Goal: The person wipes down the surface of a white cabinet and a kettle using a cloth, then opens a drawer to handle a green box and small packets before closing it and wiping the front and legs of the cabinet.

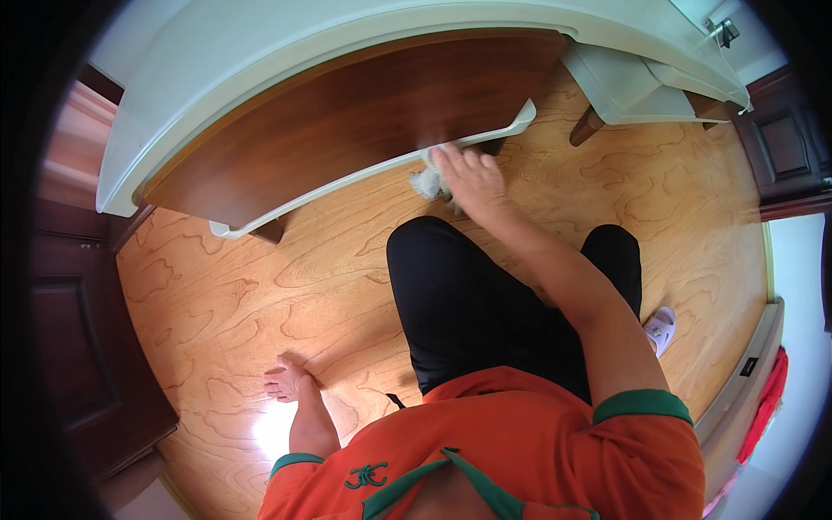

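My right hand (pixel 473 183) reaches forward to the lower edge of a dark wooden panel (pixel 364 117), which is part of a piece of furniture with a white rim. Under its fingers is a crumpled pale cloth (pixel 428 182), pressed near the white bottom trim (pixel 325 190); the fingers are slightly blurred. How firmly the hand grips the cloth is partly hidden. Off to the lower left, my left hand (pixel 285 381) is held away from the furniture, over the wood-patterned floor (pixel 344 260), with its fingers somewhat spread and nothing in it.
A white curved furniture edge (pixel 260 71) spans the top. At the upper right stands a wooden leg (pixel 586 126) beneath a white part. Dark panelled doors (pixel 78 351) flank the left and right (pixel 783 146). A red cloth (pixel 767 403) lies at the right wall. A lilac clog (pixel 662 330) is on my foot.
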Motion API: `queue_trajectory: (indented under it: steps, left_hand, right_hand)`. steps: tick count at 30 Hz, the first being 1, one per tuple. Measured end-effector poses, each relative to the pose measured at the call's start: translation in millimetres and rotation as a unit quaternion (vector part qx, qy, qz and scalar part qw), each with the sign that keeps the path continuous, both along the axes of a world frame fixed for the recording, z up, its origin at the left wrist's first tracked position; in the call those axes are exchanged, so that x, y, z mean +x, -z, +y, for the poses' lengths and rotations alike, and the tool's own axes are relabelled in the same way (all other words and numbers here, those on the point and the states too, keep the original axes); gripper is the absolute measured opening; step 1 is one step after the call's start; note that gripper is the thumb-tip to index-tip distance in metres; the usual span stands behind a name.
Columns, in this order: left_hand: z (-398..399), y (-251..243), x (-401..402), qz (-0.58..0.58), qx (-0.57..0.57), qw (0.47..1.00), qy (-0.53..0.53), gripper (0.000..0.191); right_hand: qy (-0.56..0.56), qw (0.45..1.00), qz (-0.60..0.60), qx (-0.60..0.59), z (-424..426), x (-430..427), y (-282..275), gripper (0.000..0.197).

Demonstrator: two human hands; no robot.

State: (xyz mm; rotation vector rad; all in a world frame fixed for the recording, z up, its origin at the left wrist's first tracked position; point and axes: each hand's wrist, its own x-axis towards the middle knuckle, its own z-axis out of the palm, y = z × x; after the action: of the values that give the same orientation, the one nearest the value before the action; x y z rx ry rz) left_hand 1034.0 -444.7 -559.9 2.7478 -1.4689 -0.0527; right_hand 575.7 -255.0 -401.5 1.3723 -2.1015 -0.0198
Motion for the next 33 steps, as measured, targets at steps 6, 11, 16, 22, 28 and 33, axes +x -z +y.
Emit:
queue_trajectory:
  steps: [6,11,16,22,28,33]
  left_hand:
    - [5.1,-4.9,-14.4,0.011,-0.001,1.000,0.013,0.076]
    - [-2.7,-3.8,7.5,0.009,0.016,1.000,-0.008,0.075]
    - [-7.3,-1.1,0.8,0.013,0.030,0.999,0.024,0.076]
    - [-1.2,-11.2,3.5,0.023,-0.008,1.000,0.003,0.076]
    - [1.5,-9.0,2.8,0.020,-0.023,1.000,-0.001,0.076]
    - [-2.2,-14.5,-1.8,0.027,-0.011,1.000,0.006,0.077]
  right_hand:
    - [0.125,0.990,-0.059,0.037,50.0,-42.8,2.3,0.051]
    - [0.183,0.967,-0.173,-0.042,26.5,-30.0,11.8,0.051]
    - [0.111,0.454,-0.696,-0.545,38.1,-70.0,65.1,0.038]
    - [0.063,0.077,-0.810,-0.579,-49.7,-24.1,10.4,0.049]
    - [0.011,-0.103,-0.893,-0.437,-156.8,74.5,10.5,0.059]
    - [0.048,-0.144,-0.919,-0.363,-248.3,160.2,4.1,0.046]
